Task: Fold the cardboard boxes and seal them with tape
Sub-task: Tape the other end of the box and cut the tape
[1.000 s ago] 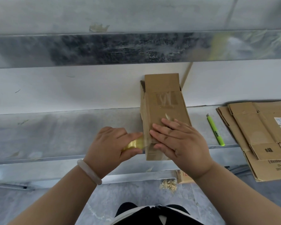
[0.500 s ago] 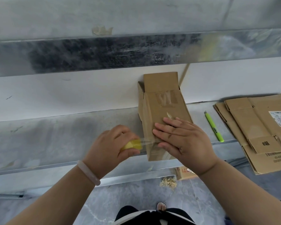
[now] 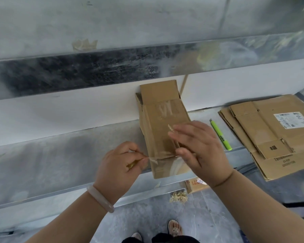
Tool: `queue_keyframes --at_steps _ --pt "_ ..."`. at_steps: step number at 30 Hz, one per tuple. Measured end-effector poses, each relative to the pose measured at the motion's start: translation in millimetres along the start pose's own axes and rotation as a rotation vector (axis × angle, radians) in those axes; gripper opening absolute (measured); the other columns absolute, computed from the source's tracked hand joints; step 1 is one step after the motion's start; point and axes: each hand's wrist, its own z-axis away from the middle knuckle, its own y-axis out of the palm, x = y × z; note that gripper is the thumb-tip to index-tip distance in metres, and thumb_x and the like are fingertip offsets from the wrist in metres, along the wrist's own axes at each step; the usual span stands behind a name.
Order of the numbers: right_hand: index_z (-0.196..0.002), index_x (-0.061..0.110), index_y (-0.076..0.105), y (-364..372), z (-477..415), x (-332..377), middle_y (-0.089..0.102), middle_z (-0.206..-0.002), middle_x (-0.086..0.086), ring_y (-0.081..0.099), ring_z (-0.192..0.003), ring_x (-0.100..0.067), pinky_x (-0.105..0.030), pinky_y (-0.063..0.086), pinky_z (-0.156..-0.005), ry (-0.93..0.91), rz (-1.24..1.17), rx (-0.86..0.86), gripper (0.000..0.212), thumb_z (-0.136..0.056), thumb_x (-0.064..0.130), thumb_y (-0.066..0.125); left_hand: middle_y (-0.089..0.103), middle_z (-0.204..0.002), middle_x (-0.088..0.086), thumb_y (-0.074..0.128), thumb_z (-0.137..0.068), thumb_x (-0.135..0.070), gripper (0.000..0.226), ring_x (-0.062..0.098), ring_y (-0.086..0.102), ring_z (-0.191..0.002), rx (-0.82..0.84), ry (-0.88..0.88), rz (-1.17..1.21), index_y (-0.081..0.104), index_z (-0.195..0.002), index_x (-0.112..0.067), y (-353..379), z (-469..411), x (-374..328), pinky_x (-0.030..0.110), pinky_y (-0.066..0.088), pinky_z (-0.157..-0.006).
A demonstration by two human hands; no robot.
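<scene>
A flattened brown cardboard box (image 3: 162, 118) lies lengthwise on the metal shelf (image 3: 60, 155), its near end hanging over the shelf's front edge. My left hand (image 3: 120, 165) is closed around a small yellowish tape roll, mostly hidden in the fist, and pinches a crumpled strip of clear tape (image 3: 153, 159) that runs to the box's left edge. My right hand (image 3: 198, 146) hovers over the near right part of the box, fingers spread and slightly lifted, with tape on the box surface beneath them.
A green utility knife (image 3: 220, 135) lies on the shelf right of the box. A stack of flattened cardboard boxes (image 3: 274, 135) sits at the far right. Below the shelf, a cardboard scrap (image 3: 197, 185) and a tape wad (image 3: 178, 197) lie on the grey floor.
My left hand has pulled the roll left and down, away from the box; the tape between them is now crumpled and thin. My right hand has lifted from pressing flat.
</scene>
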Motion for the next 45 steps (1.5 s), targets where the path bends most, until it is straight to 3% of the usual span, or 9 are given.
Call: queue_keyframes --at_steps 3,6,10,16,20,27,34,40,45 --pt "-0.119 0.014 0.066 -14.2 7.1 -28.1 0.062 -0.118 -0.001 0.052 -0.117 -0.020 -0.036 0.041 -0.102 0.587 -0.005 -0.209 0.036 -0.102 0.027 0.038 0.058 -0.093 -0.021 0.054 -0.083 -0.044 0.030 0.003 0.060 -0.071 0.010 -0.041 0.007 0.077 -0.080 -0.024 1.0 1.1 -1.9 0.016 0.046 -0.063" --pt "-0.134 0.011 0.050 -9.9 34.5 -88.3 0.051 -0.136 -0.010 0.043 -0.127 -0.026 -0.041 0.035 -0.107 1.118 0.188 0.164 0.036 -0.102 0.026 0.040 0.057 -0.092 -0.023 0.054 -0.081 -0.045 0.030 0.004 0.060 -0.073 0.031 -0.062 0.007 0.076 -0.079 -0.025 0.3 2.7 -4.8 0.009 0.042 -0.065" --pt "-0.130 0.007 0.049 0.9 66.1 -129.9 0.054 -0.129 -0.015 0.046 -0.121 -0.033 -0.042 0.038 -0.097 1.257 0.367 0.514 0.038 -0.099 0.029 0.046 0.058 -0.092 -0.023 0.055 -0.079 -0.047 0.025 0.001 0.060 -0.076 0.036 -0.088 -0.001 0.075 -0.079 -0.034 -2.7 4.0 -7.2 0.004 0.039 -0.066" --pt "-0.101 0.008 0.059 10.0 79.7 -132.8 0.056 -0.109 -0.015 0.057 -0.091 -0.031 -0.040 0.052 -0.077 1.350 0.447 0.466 0.018 -0.095 0.023 0.053 0.058 -0.093 -0.022 0.056 -0.079 -0.048 0.023 -0.002 0.060 -0.083 0.042 -0.091 -0.016 0.075 -0.079 -0.035 -4.7 8.5 -5.4 0.002 0.038 -0.071" --pt "-0.101 0.009 0.051 8.0 73.1 -94.2 0.059 -0.087 -0.009 0.057 -0.071 -0.021 -0.033 0.045 -0.055 1.340 0.147 0.262 0.015 -0.101 0.018 0.039 0.058 -0.092 -0.022 0.056 -0.080 -0.047 0.024 -0.004 0.059 -0.084 0.040 -0.073 -0.006 0.076 -0.081 -0.032 -7.6 8.9 -2.5 0.001 0.037 -0.072" --pt "-0.107 0.028 0.058 -26.6 54.3 25.4 0.059 -0.071 -0.010 0.052 -0.060 -0.019 -0.044 0.047 -0.054 1.193 -0.138 -0.101 0.020 -0.101 0.035 0.040 0.057 -0.095 -0.022 0.054 -0.080 -0.050 0.029 -0.002 0.058 -0.087 0.065 -0.065 0.021 0.076 -0.083 -0.032 -10.9 8.1 5.6 0.004 0.038 -0.073" --pt "-0.097 0.037 0.046 -40.4 41.2 115.9 0.067 -0.074 0.013 0.065 -0.057 -0.004 -0.021 0.049 -0.059 0.943 -0.160 0.205 0.008 -0.095 0.030 0.049 0.056 -0.093 -0.024 0.053 -0.080 -0.052 0.032 -0.001 0.057 -0.089 0.074 -0.071 0.010 0.076 -0.086 -0.031 -12.8 10.2 11.6 0.009 0.043 -0.075" --pt "-0.127 0.066 0.023 -14.4 45.6 152.8 0.057 -0.081 0.019 0.056 -0.074 -0.003 -0.020 0.046 -0.061 0.737 -0.098 0.425 0.054 -0.090 0.035 0.046 0.056 -0.094 -0.024 0.057 -0.080 -0.047 0.031 -0.004 0.056 -0.087 0.046 -0.074 0.079 0.077 -0.083 -0.024 -15.0 9.3 10.1 0.004 0.039 -0.074" --pt "-0.140 0.063 -0.009 6.7 40.9 159.5 0.042 -0.085 0.016 0.049 -0.070 -0.012 -0.023 0.040 -0.059 0.655 -0.025 0.521 0.069 -0.086 0.039 0.026 0.056 -0.092 -0.023 0.052 -0.079 -0.050 0.034 0.001 0.057 -0.087 0.048 -0.067 0.072 0.076 -0.084 -0.027 -17.9 11.6 11.5 0.012 0.043 -0.074"
